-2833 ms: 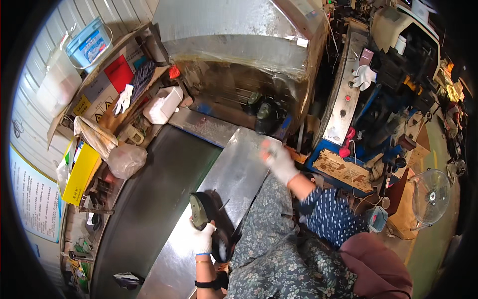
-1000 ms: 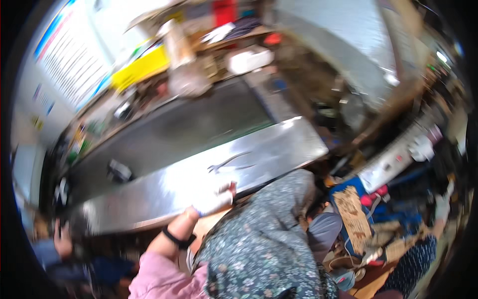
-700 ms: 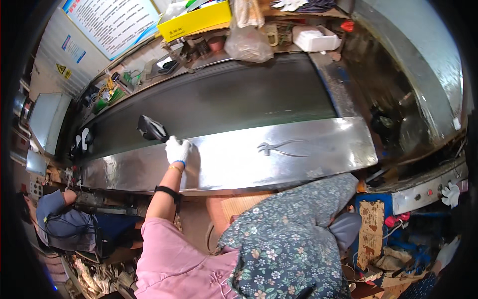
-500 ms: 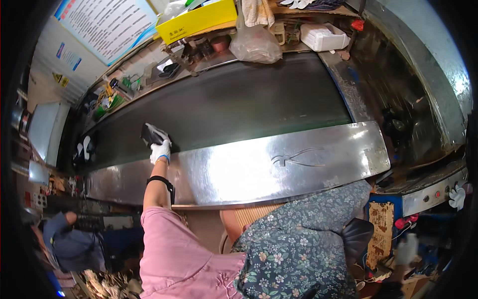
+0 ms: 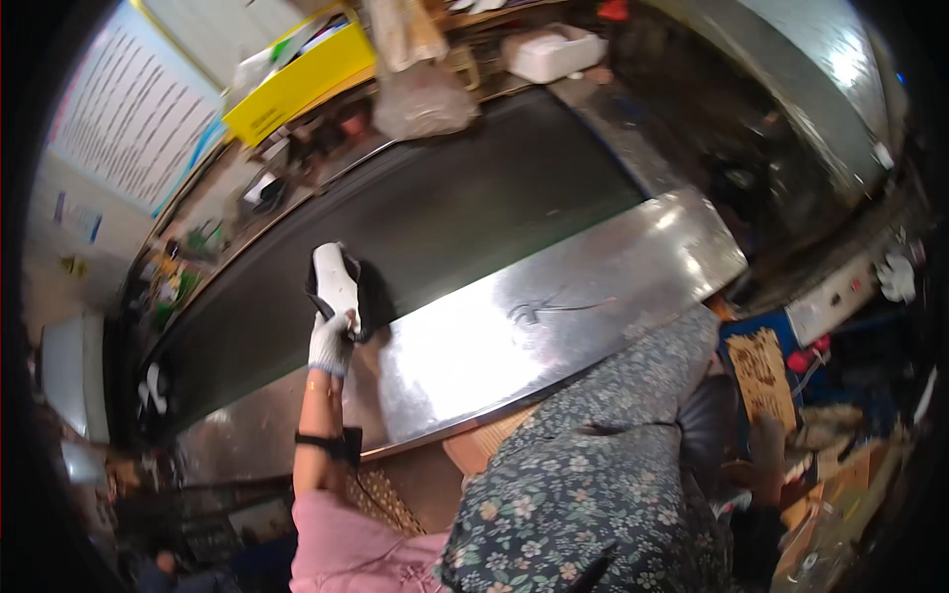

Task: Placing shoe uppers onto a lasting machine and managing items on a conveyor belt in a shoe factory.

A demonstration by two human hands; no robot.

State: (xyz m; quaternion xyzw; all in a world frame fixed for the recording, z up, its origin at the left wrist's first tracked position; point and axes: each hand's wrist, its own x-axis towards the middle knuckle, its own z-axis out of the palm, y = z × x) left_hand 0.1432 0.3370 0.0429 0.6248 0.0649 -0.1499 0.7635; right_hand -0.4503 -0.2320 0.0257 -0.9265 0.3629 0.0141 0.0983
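Note:
My left hand (image 5: 332,341), in a white knit glove, grips a black shoe upper with a white underside (image 5: 337,277) by one end. That white underside faces up, and the piece is above the near side of the dark conveyor belt (image 5: 474,198), by the metal ledge (image 5: 445,346). At the lower right, beside the brown-stained board, my right hand (image 5: 766,442) is smeared by motion; its fingers and anything in them cannot be made out. More black-and-white shoe pieces (image 5: 153,388) lie at the belt's far left end.
Behind the belt, a shelf carries a yellow box (image 5: 301,74), a plastic bag (image 5: 425,102) and a white foam tray (image 5: 554,54). A stained board (image 5: 759,381) stands by the blue frame at right. A white glove (image 5: 897,278) hangs on the control panel (image 5: 825,306).
My left hand has turned the shoe upper so its white underside shows. My blurred right hand has shifted inward and up. The whole view has tilted and swung right.

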